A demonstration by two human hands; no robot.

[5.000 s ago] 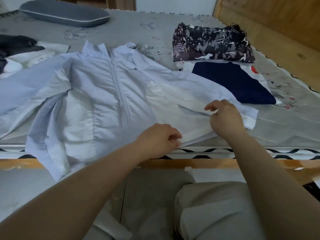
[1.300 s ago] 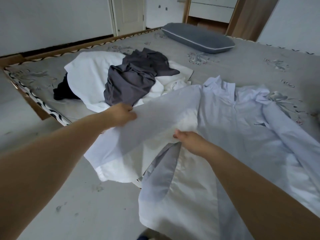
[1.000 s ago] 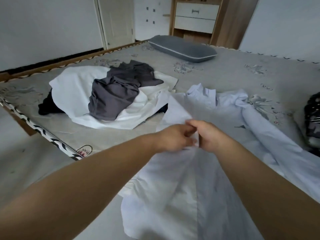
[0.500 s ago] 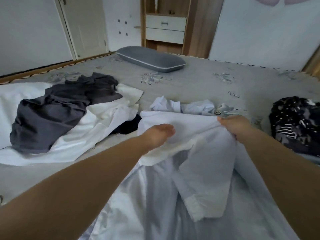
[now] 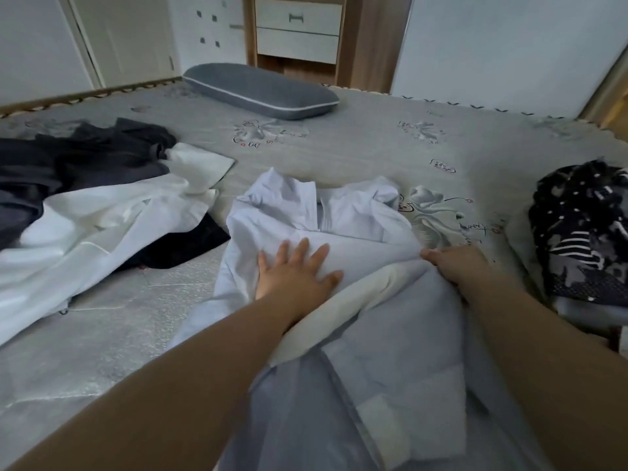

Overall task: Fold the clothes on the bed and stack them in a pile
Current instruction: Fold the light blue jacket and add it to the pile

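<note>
1. Head view: your left hand (image 5: pixel 295 270) lay flat, fingers spread, pressing the pale blue jacket (image 5: pixel 339 226) on the bed (image 5: pixel 356 147).
2. Your right hand (image 5: pixel 457 263) pinched the jacket's folded sleeve edge; patterned pile (image 5: pixel 584 232) sat right.

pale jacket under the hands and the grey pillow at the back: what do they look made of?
Pale jacket: thin woven fabric, probably a light synthetic, matte with a faint sheen; it creases sharply and shows a whiter lining. Grey pillow: looks like foam in a knit cover with white piping; it holds a firm, low, smooth shape. Neither is certain.
</note>
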